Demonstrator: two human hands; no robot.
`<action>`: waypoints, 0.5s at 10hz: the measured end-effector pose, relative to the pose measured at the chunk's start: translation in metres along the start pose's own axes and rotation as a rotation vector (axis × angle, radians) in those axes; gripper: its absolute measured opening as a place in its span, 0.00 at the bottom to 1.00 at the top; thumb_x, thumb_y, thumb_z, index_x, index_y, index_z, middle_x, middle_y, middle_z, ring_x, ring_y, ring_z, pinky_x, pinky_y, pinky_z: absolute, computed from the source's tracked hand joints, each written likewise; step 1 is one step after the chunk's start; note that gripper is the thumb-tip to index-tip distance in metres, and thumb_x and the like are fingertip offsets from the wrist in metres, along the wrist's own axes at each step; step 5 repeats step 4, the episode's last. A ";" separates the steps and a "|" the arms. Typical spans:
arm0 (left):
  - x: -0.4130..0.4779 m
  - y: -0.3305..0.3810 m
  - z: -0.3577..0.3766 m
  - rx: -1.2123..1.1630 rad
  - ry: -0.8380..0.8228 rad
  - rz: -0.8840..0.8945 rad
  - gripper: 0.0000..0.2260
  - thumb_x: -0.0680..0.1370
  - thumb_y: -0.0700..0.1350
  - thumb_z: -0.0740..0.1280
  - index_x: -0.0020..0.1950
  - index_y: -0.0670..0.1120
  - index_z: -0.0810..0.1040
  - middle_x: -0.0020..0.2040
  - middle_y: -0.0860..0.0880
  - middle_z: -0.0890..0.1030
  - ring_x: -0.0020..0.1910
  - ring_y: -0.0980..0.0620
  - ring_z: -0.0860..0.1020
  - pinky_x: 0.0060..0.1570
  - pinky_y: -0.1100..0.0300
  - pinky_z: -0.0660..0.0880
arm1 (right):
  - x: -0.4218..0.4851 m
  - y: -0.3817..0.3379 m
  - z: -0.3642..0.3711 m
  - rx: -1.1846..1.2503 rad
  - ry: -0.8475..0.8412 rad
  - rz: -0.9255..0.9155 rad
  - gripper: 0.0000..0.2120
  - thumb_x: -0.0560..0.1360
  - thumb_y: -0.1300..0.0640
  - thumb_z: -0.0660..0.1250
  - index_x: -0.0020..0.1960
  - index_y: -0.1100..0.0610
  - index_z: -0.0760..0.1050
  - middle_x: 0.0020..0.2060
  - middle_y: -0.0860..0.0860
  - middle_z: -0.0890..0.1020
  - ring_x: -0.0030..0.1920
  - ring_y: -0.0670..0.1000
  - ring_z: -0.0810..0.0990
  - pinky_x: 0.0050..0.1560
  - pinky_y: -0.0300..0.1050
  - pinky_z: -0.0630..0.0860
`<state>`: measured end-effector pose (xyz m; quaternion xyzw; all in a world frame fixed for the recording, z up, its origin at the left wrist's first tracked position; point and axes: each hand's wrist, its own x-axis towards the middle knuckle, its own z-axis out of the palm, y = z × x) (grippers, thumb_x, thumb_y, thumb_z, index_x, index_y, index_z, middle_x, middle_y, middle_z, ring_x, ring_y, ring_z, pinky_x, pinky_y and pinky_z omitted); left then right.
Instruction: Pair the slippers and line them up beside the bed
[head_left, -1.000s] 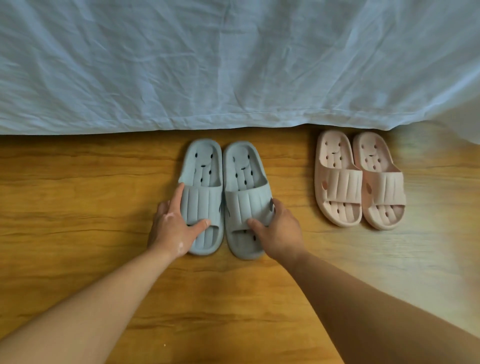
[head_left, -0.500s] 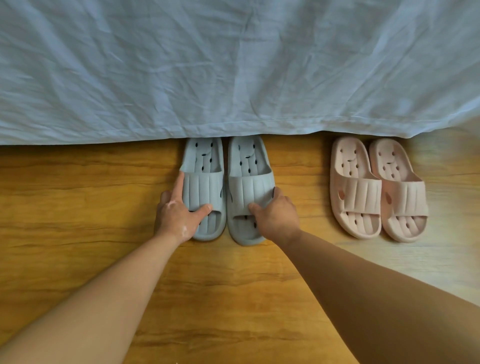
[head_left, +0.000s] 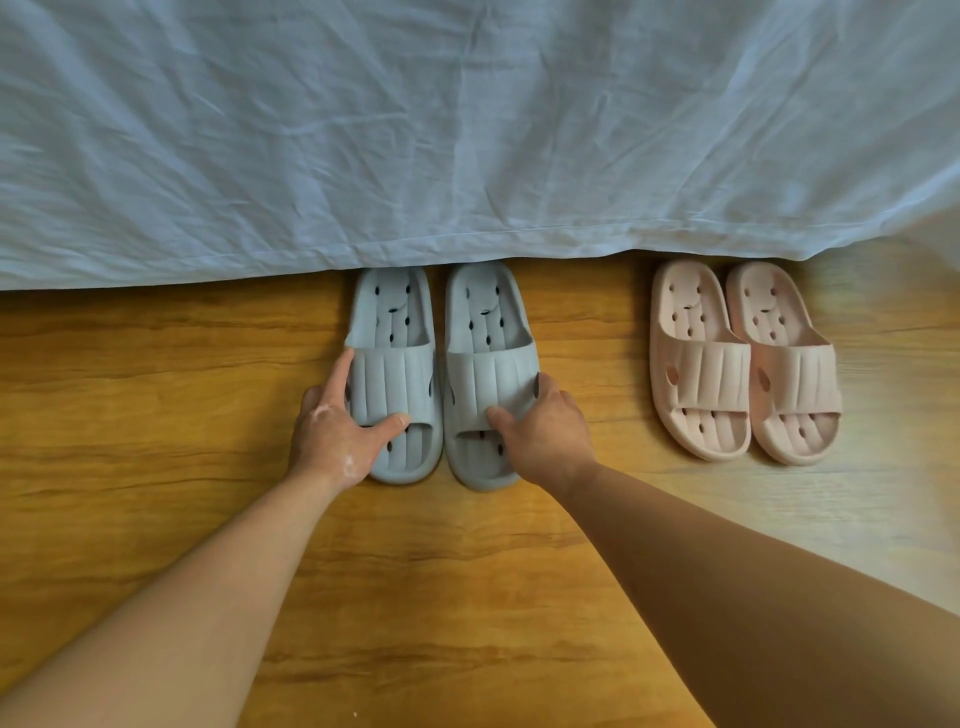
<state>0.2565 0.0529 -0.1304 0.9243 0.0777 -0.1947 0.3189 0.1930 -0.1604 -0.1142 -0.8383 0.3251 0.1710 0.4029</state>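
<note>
Two grey slippers lie side by side on the wooden floor, heels just under the hem of the bed sheet (head_left: 467, 156). My left hand (head_left: 332, 436) grips the strap of the left grey slipper (head_left: 397, 374), thumb over the strap and index finger along its outer edge. My right hand (head_left: 545, 431) grips the strap of the right grey slipper (head_left: 488, 358) from its right side. To the right, a pink pair rests together by the bed: left pink slipper (head_left: 696, 358), right pink slipper (head_left: 784, 364).
The light blue sheet hangs over the bed edge across the whole top of the view. Wooden floor (head_left: 156, 415) stretches left of the grey pair and between the two pairs.
Both hands pushed the grey pair toward the bed until the heels reached the sheet's hem. The pink pair has stayed put.
</note>
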 end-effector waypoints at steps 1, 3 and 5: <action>-0.003 0.002 0.000 0.018 -0.004 0.000 0.45 0.70 0.55 0.76 0.78 0.63 0.50 0.71 0.44 0.66 0.67 0.40 0.70 0.60 0.44 0.74 | -0.001 0.001 0.001 -0.014 -0.001 -0.002 0.36 0.75 0.43 0.68 0.76 0.55 0.58 0.66 0.55 0.71 0.64 0.57 0.72 0.62 0.52 0.73; -0.007 0.004 -0.001 0.061 -0.032 0.000 0.45 0.71 0.56 0.74 0.78 0.62 0.47 0.73 0.44 0.65 0.68 0.39 0.70 0.59 0.46 0.74 | 0.000 0.003 -0.005 -0.049 -0.039 -0.033 0.35 0.75 0.42 0.69 0.75 0.56 0.60 0.65 0.56 0.73 0.63 0.57 0.73 0.60 0.51 0.73; -0.006 0.010 -0.008 0.107 -0.057 -0.051 0.47 0.71 0.56 0.74 0.79 0.58 0.44 0.77 0.44 0.61 0.71 0.40 0.68 0.64 0.46 0.71 | -0.002 0.003 -0.019 -0.124 -0.106 -0.055 0.35 0.75 0.43 0.68 0.75 0.55 0.59 0.66 0.56 0.73 0.63 0.57 0.74 0.59 0.50 0.74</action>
